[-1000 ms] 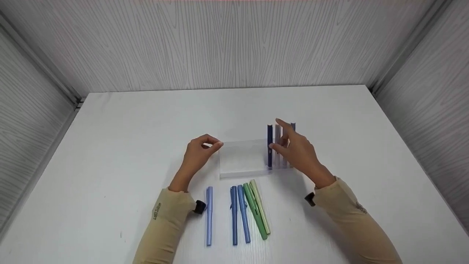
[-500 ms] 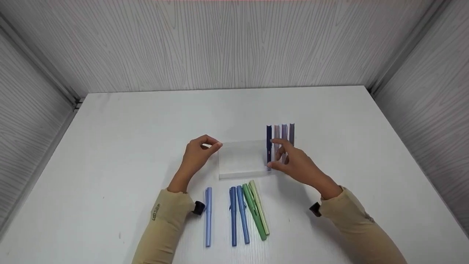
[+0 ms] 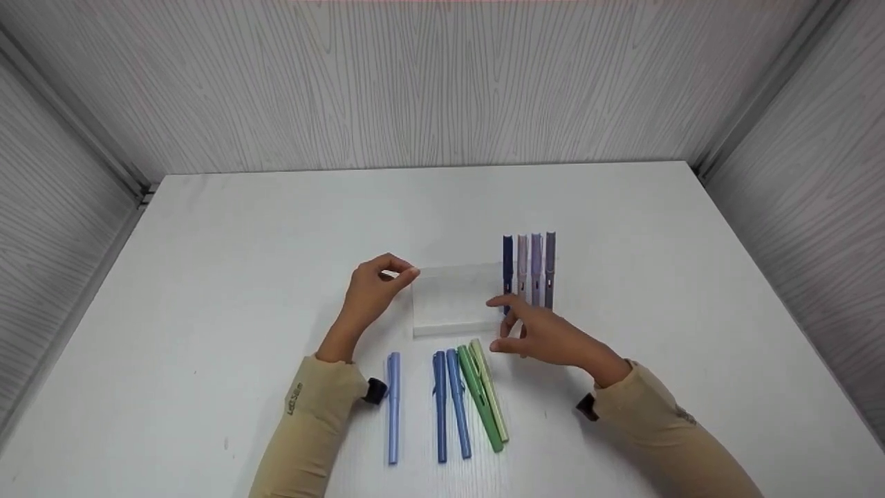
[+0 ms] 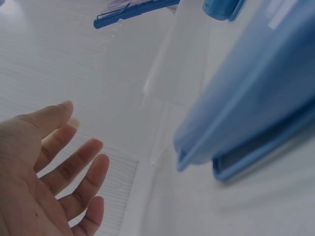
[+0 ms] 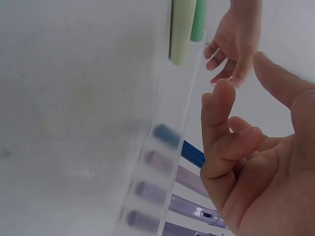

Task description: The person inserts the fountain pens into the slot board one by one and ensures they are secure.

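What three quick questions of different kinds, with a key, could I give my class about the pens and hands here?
1. How many pens stand upright in the head view?
2. In that view, which of the lying pens is farthest left: (a) green, (b) pale blue, (c) yellow-green?
3. True or false: the left hand pinches a corner of the clear holder, while the right hand holds no pen.

Key:
1. Four.
2. b, the pale blue pen.
3. True.

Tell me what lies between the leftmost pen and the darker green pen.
A blue pen and, to its right, a lighter blue pen, both showing in the head view.
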Demonstrator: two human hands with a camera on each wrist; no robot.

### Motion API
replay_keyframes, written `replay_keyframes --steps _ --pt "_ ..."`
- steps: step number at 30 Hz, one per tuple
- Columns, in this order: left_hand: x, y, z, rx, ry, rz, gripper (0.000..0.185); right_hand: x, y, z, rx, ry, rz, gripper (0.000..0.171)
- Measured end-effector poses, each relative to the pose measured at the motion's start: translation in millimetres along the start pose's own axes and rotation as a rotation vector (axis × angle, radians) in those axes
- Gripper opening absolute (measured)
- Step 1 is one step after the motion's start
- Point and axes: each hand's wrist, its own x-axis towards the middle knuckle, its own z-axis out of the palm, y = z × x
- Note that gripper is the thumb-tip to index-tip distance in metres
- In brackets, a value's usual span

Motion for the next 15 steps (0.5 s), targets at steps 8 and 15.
replay_keyframes --steps 8,15 --pt "-0.7 2.7 -0.7 0.006 -0.005 -0.011 0.023 3.2 -1.4 8.3 -0.016 -0.127 0.022 0.071" --pt "-0.5 3.4 -0.6 0.005 -0.003 -0.01 0.024 7.7 -3.7 15.2 -0.02 -0.184 0.078 0.071"
